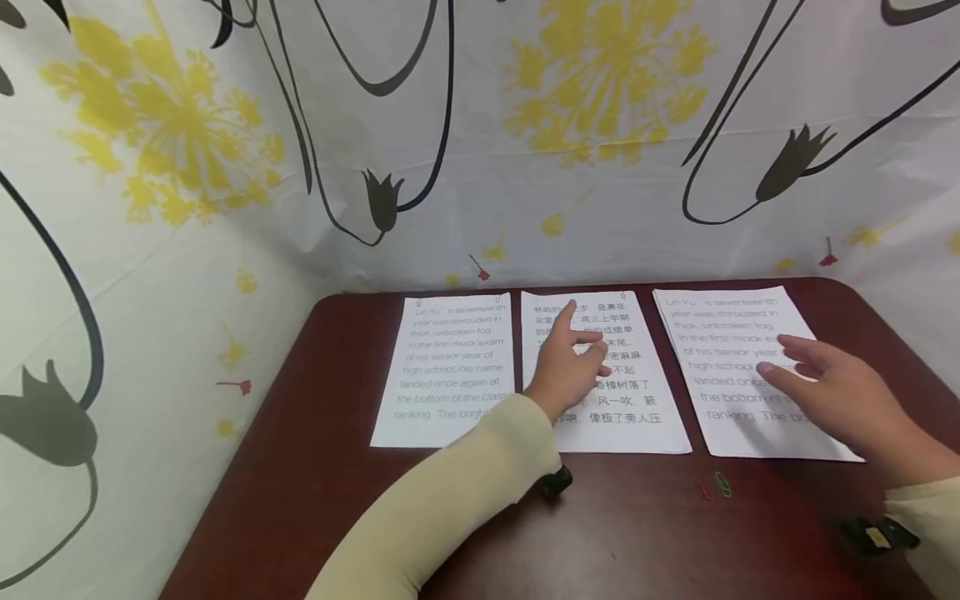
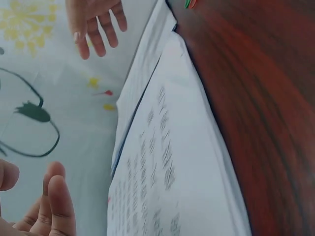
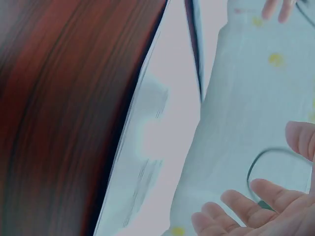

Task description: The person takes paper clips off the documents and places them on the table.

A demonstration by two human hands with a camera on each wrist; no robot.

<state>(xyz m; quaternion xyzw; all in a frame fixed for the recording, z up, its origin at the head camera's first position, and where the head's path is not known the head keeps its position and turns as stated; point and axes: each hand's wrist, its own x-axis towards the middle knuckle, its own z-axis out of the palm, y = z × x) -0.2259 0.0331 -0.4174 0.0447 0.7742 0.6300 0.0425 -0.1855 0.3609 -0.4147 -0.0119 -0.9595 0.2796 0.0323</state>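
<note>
Three stacks of printed paper lie side by side on a dark red-brown table. My left hand (image 1: 567,367) hovers over the middle stack (image 1: 637,400), which has Chinese text, with its fingers loosely spread and nothing between them. Over the right stack (image 1: 723,367), printed in English, is my right hand (image 1: 843,387), fingers and thumb apart and holding nothing. In the right wrist view that hand (image 3: 266,211) appears above the paper with relaxed fingers. The left stack (image 1: 450,367), also English, lies beside the left forearm, its lower right corner partly covered by the sleeve.
A green paper clip (image 1: 722,484) and a red paper clip (image 1: 705,492) lie on the table (image 1: 630,533) in front of the right stack. Small clips sit on the top edges of the left and middle stacks. A flower-patterned cloth (image 1: 465,192) hangs behind the table and along its left.
</note>
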